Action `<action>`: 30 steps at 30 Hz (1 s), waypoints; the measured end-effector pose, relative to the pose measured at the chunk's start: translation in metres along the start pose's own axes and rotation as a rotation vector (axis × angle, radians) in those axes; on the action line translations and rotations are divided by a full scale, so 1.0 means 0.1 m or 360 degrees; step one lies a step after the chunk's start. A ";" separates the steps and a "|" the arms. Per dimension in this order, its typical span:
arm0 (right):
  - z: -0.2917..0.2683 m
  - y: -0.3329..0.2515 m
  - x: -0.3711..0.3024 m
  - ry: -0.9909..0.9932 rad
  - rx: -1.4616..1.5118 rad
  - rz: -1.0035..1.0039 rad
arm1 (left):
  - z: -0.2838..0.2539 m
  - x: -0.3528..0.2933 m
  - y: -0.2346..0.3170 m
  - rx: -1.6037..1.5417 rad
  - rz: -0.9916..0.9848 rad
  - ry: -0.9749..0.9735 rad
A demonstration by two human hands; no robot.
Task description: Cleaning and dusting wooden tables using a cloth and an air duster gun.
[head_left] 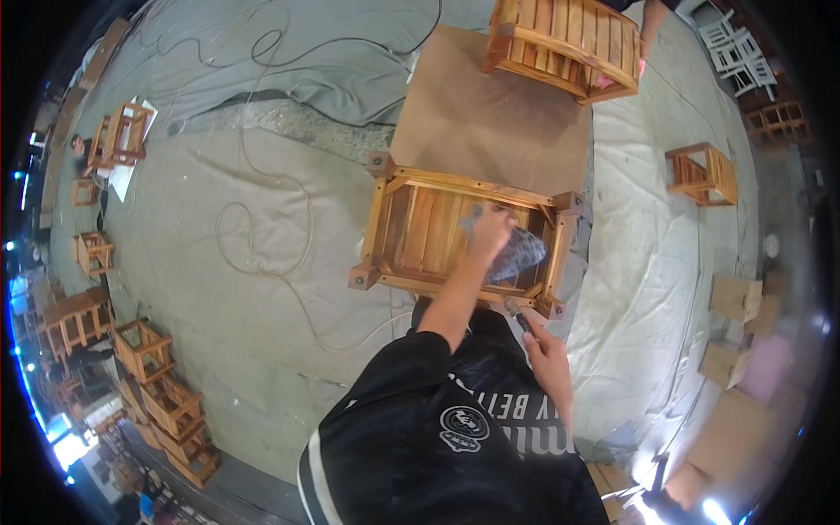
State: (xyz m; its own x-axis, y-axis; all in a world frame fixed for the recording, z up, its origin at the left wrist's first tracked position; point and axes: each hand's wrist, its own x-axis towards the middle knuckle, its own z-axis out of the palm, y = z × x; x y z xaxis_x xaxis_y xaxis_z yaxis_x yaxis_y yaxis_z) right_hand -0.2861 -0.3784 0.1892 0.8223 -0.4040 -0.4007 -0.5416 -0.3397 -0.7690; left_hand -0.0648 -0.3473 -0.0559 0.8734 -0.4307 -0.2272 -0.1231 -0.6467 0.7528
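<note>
A wide grey drop cloth, creased and dusty, covers the floor, with thin cables looping over it. On it lies a flat brown board, matte and square-cornered, and at the board's near edge sits a slatted wooden stool turned upside down, its four legs pointing up with dark round caps at the ends and its honey-coloured slats glossy. A second slatted wooden piece rests at the board's far edge, where another person's hand touches it. A smaller wooden frame stands apart to the right, and several more wooden frames are stacked at lower left. Plain brown cardboard boxes, blank and square, sit at the right, near white plastic chairs further up. The left hand reaches down inside the upturned stool, its grip closed around a crumpled blue-grey cloth pressed against the inner slats. The right hand is just beside the stool's near right leg, its grip wrapped around a thin dark tool whose tip touches or nearly touches that leg; what kind of tool it is cannot be told.
</note>
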 end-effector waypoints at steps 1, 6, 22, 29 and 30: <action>-0.06 -0.17 0.00 -0.0326 0.0171 0.0210 | 0.06 -0.02 0.10 0.0122 -0.0067 -0.0098; -0.11 -0.28 -0.03 -0.0357 0.0136 0.0449 | -0.24 -0.13 0.03 0.0567 0.0437 -0.0416; 1.48 -0.07 0.44 -0.0667 -0.0373 -0.0603 | -1.99 -0.08 -1.46 0.1335 0.0393 -0.0633; 2.07 -0.11 0.30 -0.0645 -0.0883 -0.0654 | -2.07 -0.31 -1.33 0.1159 0.0184 -0.0561; 2.08 -0.10 0.30 -0.0643 -0.0882 -0.0651 | -2.11 -0.33 -1.25 0.1158 0.0187 -0.0564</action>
State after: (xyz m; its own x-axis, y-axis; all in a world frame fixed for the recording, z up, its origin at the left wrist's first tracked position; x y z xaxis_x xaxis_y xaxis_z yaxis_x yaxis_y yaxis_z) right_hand -0.2200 -0.2102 0.0809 0.9166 0.1472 -0.3717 -0.1039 -0.8102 -0.5769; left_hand 0.0208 -0.1193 -0.0119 0.6502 -0.6155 -0.4454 -0.5860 -0.7794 0.2217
